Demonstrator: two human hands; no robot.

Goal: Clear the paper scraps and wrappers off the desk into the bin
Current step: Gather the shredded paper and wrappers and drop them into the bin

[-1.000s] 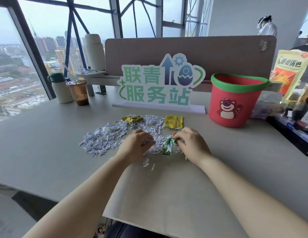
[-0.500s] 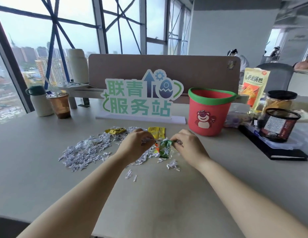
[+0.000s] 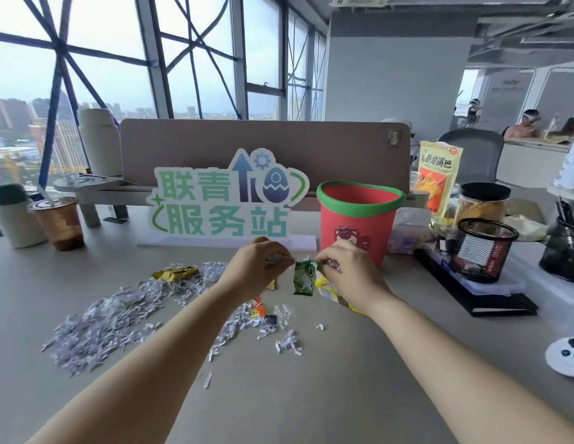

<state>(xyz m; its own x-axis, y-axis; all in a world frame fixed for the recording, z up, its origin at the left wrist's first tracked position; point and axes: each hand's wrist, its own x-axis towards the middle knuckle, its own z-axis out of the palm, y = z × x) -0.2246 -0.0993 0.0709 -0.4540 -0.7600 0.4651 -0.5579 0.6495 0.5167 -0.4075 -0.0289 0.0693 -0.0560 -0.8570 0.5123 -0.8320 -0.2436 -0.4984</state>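
Note:
Shredded white paper scraps lie spread over the grey desk, with a yellow wrapper at their far edge and another yellow wrapper under my right hand. My left hand is raised above the desk and grips a pinch of paper scraps. My right hand is lifted beside it and pinches the top of a green wrapper, which hangs down, together with some scraps. The red bin with a green rim stands just behind my right hand.
A green-and-white sign stands behind the scraps before a brown divider. A cup of brown drink and a flask sit far left. Black mesh holders, a jar and a snack bag crowd the right.
Both hands have risen off the desk with scraps, and the green wrapper now hangs in the air from my right hand. The view has tilted up.

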